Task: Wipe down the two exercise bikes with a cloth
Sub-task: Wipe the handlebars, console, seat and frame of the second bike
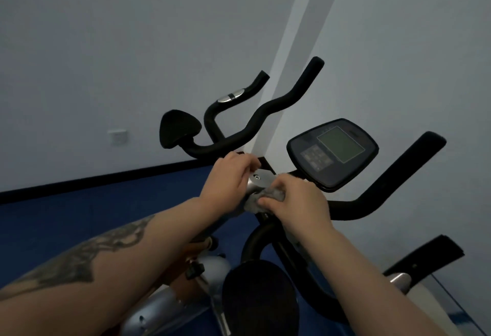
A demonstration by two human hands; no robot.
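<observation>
Currently the step in hand appears to be wiping the silver metal stem clamp [261, 179] of the nearer black exercise bike [372, 192], at the junction where its handlebars meet the post. The crumpled grey cloth [259, 199] sits bunched on that junction, directly under the right hand [297, 200] and between the two hands.

Right hand: fingers [285, 184] curled over the cloth, thumb pressing its near edge, so the cloth is gripped against the metal. Left hand [228, 176]: fingers [248, 163] bent and drawn together, tips at the far edge of the clamp just beyond the cloth; whether they pinch a cloth corner or only steady the bracket cannot be told.

Just past the right fingertips stands the dark oval console with a grey-green screen [333, 153], apparently not yet reached. Well beyond the left fingers is the second bike's black curved handlebar [255, 120], with its black padded rest [179, 128] beside it.

Judgement: task is early to midway. The next move likely calls for sliding the cloth outward along the handlebar or up onto the console, keeping pressure light over the screen and buttons.

Cloth looks soft, thin and heavily wrinkled; any dampness is not discernible.
</observation>
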